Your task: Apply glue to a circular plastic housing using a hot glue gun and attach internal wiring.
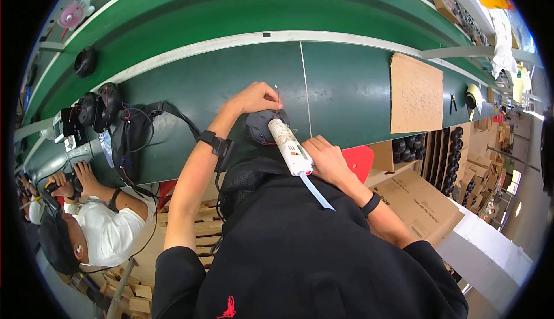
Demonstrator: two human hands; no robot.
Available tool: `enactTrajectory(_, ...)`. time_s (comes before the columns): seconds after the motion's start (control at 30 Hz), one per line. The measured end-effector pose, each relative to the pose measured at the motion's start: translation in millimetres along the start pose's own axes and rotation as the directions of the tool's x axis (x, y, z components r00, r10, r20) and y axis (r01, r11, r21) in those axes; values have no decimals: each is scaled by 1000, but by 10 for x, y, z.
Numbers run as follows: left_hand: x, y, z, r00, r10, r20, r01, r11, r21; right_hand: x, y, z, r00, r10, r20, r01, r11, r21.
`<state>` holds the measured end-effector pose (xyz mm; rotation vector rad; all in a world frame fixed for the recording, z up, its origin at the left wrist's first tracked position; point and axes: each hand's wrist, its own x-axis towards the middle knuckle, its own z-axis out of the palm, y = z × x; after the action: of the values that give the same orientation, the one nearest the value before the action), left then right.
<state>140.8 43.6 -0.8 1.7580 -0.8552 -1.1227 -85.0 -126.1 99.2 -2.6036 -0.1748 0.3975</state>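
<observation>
While in right grip (326, 160), white tube (288, 146) aslant.

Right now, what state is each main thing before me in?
White cylindrical printed tube: slanted
Round black part: partly hidden by the tube
Left grip: pinching a thin wire
Right grip: at the tube; closure hidden
Flat pale-blue strip: extending from the tube
Tan rectangular cardboard sheet: lying flat
Dark pliers: lying, handles apparently spread

Bench (352, 82) room rightward, under tube (290, 148) unclear
</observation>
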Motion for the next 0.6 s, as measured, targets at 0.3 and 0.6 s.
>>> enactTrajectory(0.3, -128, 57, 99, 988, 71, -136, -77, 996, -38, -8, 38, 31, 999, 38, 4, -39, 999, 26)
enactTrajectory(0.6, -633, 79, 131, 949, 64, -309, -59, 998, 25, -45, 43, 33, 995, 100, 2, -100, 994, 45)
